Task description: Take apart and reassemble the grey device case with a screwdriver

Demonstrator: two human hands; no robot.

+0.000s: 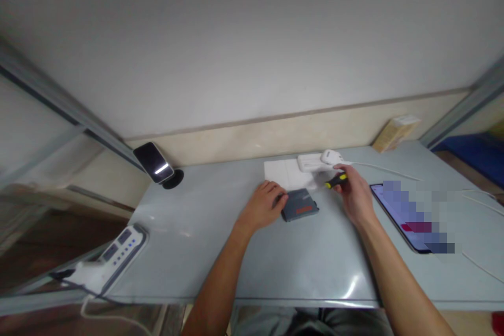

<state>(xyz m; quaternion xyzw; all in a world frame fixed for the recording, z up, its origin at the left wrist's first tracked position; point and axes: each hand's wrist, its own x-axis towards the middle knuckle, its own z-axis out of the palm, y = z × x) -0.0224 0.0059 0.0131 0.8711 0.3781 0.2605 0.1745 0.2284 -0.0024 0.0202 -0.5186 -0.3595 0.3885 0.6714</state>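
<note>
A small dark grey flat device (300, 205) with a red label lies on the pale grey table (205, 236), just in front of a white sheet (284, 172). My left hand (263, 206) rests on the table with its fingers curled against the device's left edge, holding it. My right hand (353, 189) is closed round a screwdriver (336, 180) with a black and yellow handle, just right of the device and above it. The screwdriver's tip is hidden.
A phone on a black stand (154, 164) leans at the back left. A white power strip (118, 249) lies at the front left edge. A white box and charger (323, 160) with cable sit behind, a tablet (409, 215) at right, a cardboard box (394, 134) at the wall.
</note>
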